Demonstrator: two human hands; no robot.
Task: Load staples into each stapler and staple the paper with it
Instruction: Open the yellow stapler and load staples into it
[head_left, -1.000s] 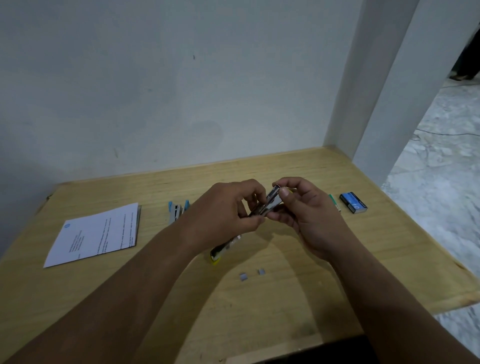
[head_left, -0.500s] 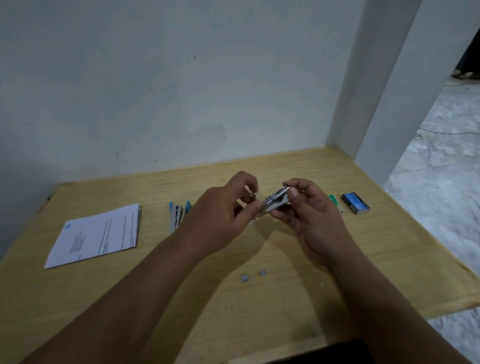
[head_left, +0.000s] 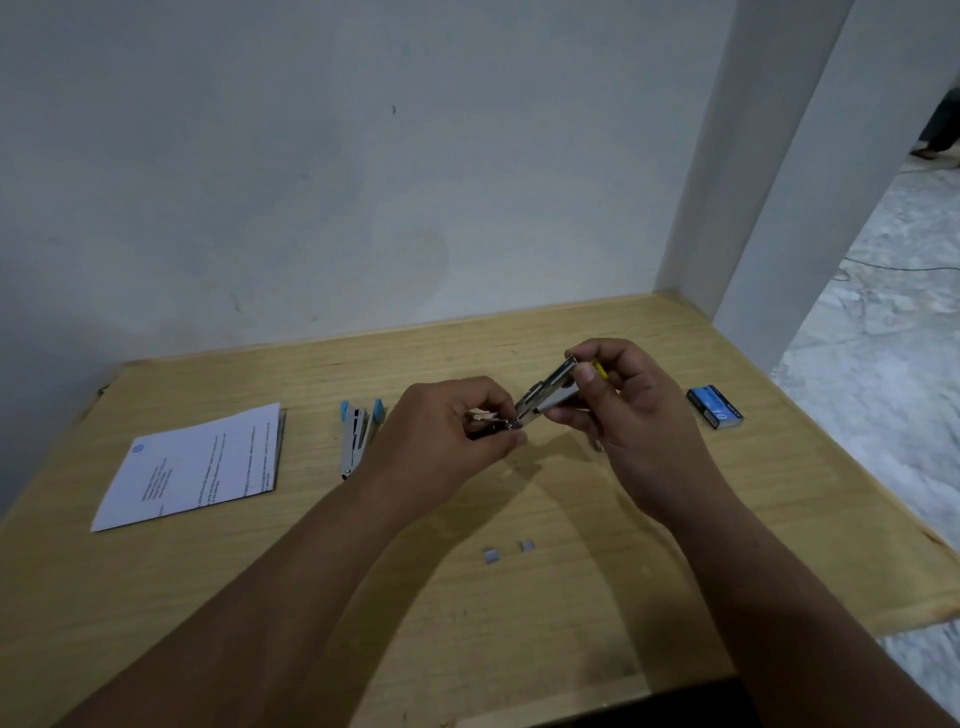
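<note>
Both hands up over the desk (head_left: 597, 597), working a small metal stapler (head_left: 551, 391). Right hand (head_left: 631, 415) grips its far end, thumb on top, fingers curled round; a bit of yellow plastic shows by the thumb. Stapler is shiny steel, thin and long, opened out and tilted, low end toward the left hand (head_left: 441, 441). Left hand is curled, thumb and fingers pinching that low end; what exactly sits betw. the fingertips is too small to tell.

On the desk, left of the hands: a 2nd stapler (head_left: 358, 436), grey metal w/ light-blue plastic tips, lying open and flat. Further left, a paper sheaf (head_left: 197, 467), white, printed text, rectangular, lying flat, slightly skewed. Right of the hands, well apart: staple box (head_left: 714, 413), small blue cardboard block w/ white print. Near the front, betw. the forearms: two short staple strips (head_left: 509, 551), tiny grey squarish bits, just beside each other.

Desk is light wood, visible grain, matte, some scuffs; chipped at the right edge. It sits in a corner: plain pale wall (head_left: 363, 182) behind, smooth w/ faint marks, and a white pillar (head_left: 769, 182) at the right rear. Past the pillar, a mottled grey marble-like floor (head_left: 893, 338) w/ a thin cable across it. Light is dim.
</note>
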